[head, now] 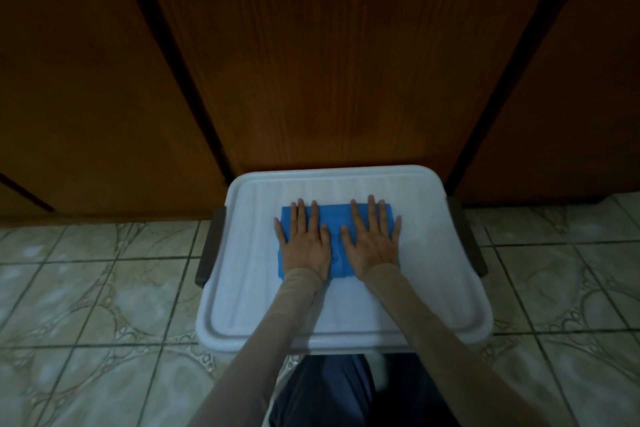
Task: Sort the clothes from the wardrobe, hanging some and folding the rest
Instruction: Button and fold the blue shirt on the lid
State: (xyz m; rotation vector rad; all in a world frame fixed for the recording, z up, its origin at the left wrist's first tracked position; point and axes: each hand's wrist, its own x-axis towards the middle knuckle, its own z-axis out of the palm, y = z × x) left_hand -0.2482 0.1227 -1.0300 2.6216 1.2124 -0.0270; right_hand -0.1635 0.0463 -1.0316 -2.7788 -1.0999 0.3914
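A small blue garment (335,246), folded into a rectangle, lies on the white plastic lid (433,253) of a box in front of me. My left hand (304,243) lies flat on the garment's left half with straight, spread fingers. My right hand (374,241) presses flat on its right half in the same way. A strip of blue cloth with a button shows between the two hands. Both arms wear beige sleeves.
The closed brown wooden wardrobe doors (329,62) stand right behind the box. Dark handles (209,250) stick out at the box's left and right (469,239). Patterned pale floor tiles (86,288) surround it. My dark trousers (339,392) show below the lid.
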